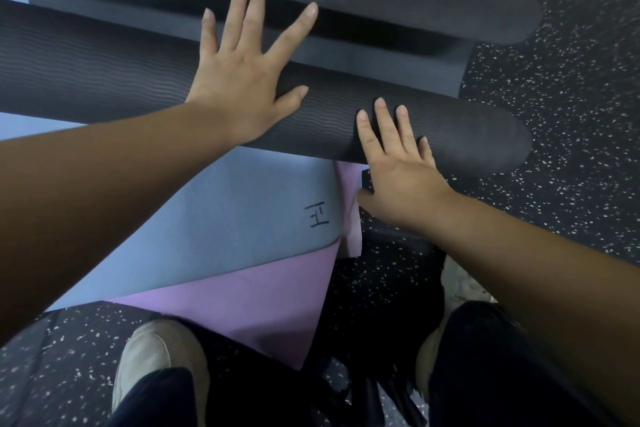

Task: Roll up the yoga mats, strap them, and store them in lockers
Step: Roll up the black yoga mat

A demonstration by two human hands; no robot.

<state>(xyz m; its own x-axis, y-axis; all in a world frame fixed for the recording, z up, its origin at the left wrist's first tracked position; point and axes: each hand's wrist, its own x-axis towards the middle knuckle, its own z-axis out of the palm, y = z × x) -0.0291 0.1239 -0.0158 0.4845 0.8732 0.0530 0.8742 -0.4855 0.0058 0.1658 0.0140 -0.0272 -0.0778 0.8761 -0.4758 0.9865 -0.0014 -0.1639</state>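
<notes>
Dark rolled mat (104, 69) | left hand (242, 76), right hand (398, 163) spread flat on it (palms down)

Dim even light, soft blur, wide-angle edge distortion

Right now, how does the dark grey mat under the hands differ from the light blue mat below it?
The dark grey ribbed foam mat is rolled into a tube; the light blue foam mat lies flat. Dark grey shows wavy ridges; light blue looks smooth with a handwritten mark. Both rest on the speckled floor.
</notes>
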